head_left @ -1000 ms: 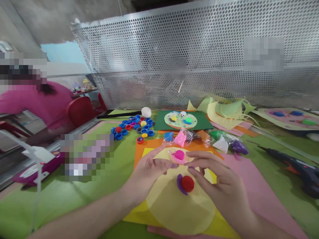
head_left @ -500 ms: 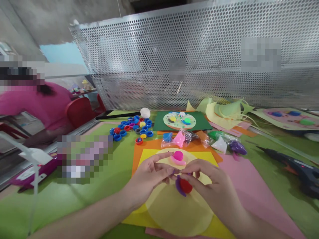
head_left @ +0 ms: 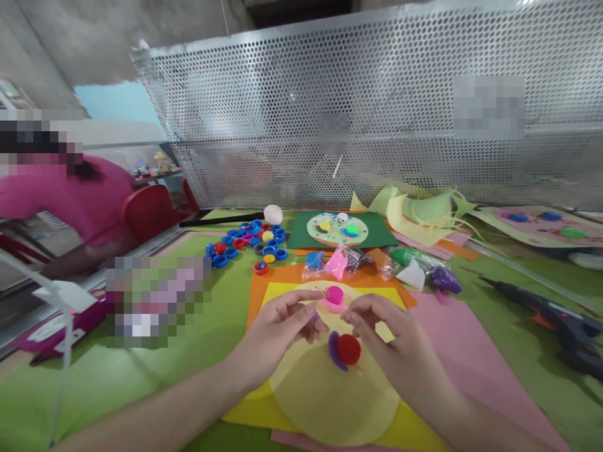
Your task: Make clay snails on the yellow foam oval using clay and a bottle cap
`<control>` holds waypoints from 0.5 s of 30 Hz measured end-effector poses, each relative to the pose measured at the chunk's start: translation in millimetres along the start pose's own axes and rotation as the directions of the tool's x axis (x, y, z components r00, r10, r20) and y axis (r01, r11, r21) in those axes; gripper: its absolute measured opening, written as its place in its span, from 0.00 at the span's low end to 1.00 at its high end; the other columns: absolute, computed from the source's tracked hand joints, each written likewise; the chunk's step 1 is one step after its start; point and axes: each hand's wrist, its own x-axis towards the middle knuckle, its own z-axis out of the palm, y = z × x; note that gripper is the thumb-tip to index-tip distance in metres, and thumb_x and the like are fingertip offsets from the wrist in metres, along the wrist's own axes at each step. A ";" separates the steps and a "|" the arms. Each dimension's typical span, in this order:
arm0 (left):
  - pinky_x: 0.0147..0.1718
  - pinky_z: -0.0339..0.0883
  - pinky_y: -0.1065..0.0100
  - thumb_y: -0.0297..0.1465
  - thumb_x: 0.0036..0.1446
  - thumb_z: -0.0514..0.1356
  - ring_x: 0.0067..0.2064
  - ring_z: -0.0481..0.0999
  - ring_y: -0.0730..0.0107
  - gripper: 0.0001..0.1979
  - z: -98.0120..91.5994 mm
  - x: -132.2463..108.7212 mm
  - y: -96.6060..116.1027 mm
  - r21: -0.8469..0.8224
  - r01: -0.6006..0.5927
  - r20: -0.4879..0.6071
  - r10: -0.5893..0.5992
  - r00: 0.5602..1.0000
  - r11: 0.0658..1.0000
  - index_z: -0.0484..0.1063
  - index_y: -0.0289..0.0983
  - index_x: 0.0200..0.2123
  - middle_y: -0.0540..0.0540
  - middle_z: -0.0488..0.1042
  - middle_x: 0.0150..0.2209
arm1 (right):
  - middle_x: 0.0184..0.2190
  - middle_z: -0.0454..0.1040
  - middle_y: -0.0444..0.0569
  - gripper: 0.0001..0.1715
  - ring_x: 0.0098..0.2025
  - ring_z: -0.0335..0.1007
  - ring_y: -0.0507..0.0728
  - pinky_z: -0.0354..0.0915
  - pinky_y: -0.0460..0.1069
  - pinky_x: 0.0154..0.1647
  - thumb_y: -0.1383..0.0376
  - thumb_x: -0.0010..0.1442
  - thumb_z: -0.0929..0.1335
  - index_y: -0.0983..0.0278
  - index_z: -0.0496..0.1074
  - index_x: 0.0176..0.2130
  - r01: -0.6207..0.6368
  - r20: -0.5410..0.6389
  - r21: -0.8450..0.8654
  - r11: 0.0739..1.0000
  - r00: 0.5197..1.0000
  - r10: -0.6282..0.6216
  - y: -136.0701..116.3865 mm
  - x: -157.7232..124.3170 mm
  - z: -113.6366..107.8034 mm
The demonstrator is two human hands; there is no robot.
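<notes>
My left hand hovers over the pale yellow paper circle, thumb and fingers pinched on a small purple piece of clay. Across from it my right hand has its thumb and index fingertips pressed together; whatever lies between them is too small to make out. Below the fingertips, a red bottle cap rests on the circle with a curved purple clay strip along its left side. Farther up is a pink cap with a pink clay strip under it.
Loose bottle caps lie at the back left. Bagged clay and a purple clay lump are behind the circle. A decorated disc sits on green card. A glue gun lies at right; a person in pink sits left.
My hands have drawn apart, where their fingertips nearly met before. The red cap and purple strip now show fully between them. The view has shifted slightly.
</notes>
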 end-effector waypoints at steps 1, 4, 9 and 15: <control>0.30 0.61 0.71 0.36 0.52 0.62 0.26 0.71 0.75 0.16 0.0 0.5 0.2 0.009 0.005 -0.003 -0.005 1.000 1.000 0.72 0.35 0.43 0.49 0.75 0.23 | 0.28 0.73 0.44 0.09 0.28 0.68 0.52 0.64 0.45 0.25 0.62 0.60 0.61 0.59 0.69 0.32 0.008 0.005 -0.007 1.000 1.000 -0.008 1.1 0.4 -0.2; 0.30 0.63 0.72 0.34 0.51 0.63 0.28 0.73 0.74 0.16 -0.3 2.3 0.8 0.000 0.013 -0.003 -0.013 1.000 1.000 0.72 0.35 0.43 0.48 0.77 0.26 | 0.32 0.75 0.43 0.11 0.28 0.70 0.52 0.66 0.46 0.29 0.62 0.61 0.60 0.58 0.71 0.35 0.016 0.014 -0.056 0.998 1.000 -0.015 6.1 2.9 -2.9; 0.31 0.64 0.73 0.27 0.44 0.68 0.31 0.75 0.72 0.21 -2.7 4.6 0.8 0.007 0.062 0.050 -0.062 0.997 0.998 0.72 0.36 0.44 0.45 0.80 0.32 | 0.26 0.74 0.43 0.14 0.26 0.69 0.53 0.63 0.46 0.25 0.60 0.60 0.59 0.60 0.69 0.29 -0.084 0.095 -0.284 0.955 0.989 0.115 15.9 13.2 -13.3; 0.31 0.66 0.72 0.25 0.41 0.69 0.35 0.76 0.69 0.26 -5.7 6.4 -1.3 0.010 0.007 0.081 -0.008 0.997 1.000 0.70 0.37 0.47 0.45 0.80 0.35 | 0.30 0.75 0.41 0.05 0.30 0.69 0.53 0.58 0.46 0.27 0.66 0.56 0.64 0.60 0.69 0.29 -0.121 0.102 -0.495 0.860 0.975 0.196 21.1 26.1 -24.7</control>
